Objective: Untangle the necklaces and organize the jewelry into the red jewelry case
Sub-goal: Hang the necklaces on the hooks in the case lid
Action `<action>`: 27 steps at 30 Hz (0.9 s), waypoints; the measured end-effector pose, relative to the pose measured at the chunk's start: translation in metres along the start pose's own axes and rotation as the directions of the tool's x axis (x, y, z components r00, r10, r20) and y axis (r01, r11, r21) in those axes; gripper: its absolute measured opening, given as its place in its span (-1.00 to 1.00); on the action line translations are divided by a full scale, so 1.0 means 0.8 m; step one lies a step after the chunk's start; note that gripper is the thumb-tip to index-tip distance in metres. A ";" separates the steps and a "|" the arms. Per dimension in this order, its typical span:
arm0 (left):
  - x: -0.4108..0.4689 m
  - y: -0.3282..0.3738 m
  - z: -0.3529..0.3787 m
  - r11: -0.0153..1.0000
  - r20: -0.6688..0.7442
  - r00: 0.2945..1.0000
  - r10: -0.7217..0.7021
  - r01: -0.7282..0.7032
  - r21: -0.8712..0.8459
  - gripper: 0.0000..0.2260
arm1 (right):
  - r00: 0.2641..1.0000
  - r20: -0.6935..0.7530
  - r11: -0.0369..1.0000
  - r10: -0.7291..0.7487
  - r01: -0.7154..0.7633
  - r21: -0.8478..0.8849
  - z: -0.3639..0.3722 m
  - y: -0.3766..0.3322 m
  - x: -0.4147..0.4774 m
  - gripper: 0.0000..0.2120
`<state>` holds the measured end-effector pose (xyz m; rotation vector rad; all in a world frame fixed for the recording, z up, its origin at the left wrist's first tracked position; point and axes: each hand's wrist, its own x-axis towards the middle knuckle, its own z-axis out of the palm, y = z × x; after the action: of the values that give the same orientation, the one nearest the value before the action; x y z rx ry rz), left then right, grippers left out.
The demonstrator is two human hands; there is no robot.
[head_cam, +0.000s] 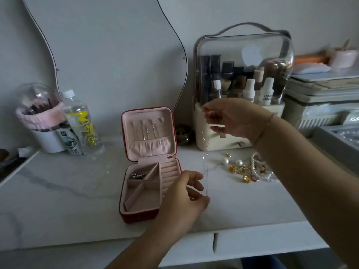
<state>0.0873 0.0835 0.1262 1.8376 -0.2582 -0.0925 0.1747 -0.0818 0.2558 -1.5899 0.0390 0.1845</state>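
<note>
Right hand (pixel 229 119) pinches top of chain (pixel 207 171), held high. Left hand (pixel 184 195), fingers curled, seems to pinch lower end just beside open case (pixel 134 217). Chain hangs straight between hands, left of pile (pixel 250 169). Likely best: light tension, check for knots, lower slowly into case.

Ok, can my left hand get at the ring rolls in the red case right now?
Probably yes: the left hand hovers at the open red case, right beside the ring rolls, lid up, nothing between. It is pinching the thin chain, though.
</note>
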 end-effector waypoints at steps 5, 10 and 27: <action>0.040 0.023 -0.025 0.995 -0.207 0.974 0.094 -0.101 -0.024 -0.72 | 0.975 0.183 0.992 -0.125 0.129 -0.009 0.024 -0.018 0.006 -0.80; 0.095 0.074 -0.058 0.948 -0.257 0.953 0.163 -0.223 -0.226 -0.79 | 0.953 0.216 0.960 -0.212 0.245 -0.138 0.046 -0.026 0.016 -0.78; 0.167 0.073 -0.113 0.950 -0.236 0.967 0.092 -0.156 -0.269 -0.90 | 0.916 -0.034 0.840 -0.400 0.351 -0.413 0.089 0.000 0.087 -0.77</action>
<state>0.2272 0.1234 0.2168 1.5238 -0.1933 0.1562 0.2368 -0.0044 0.2447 -1.9809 -0.2346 -0.2288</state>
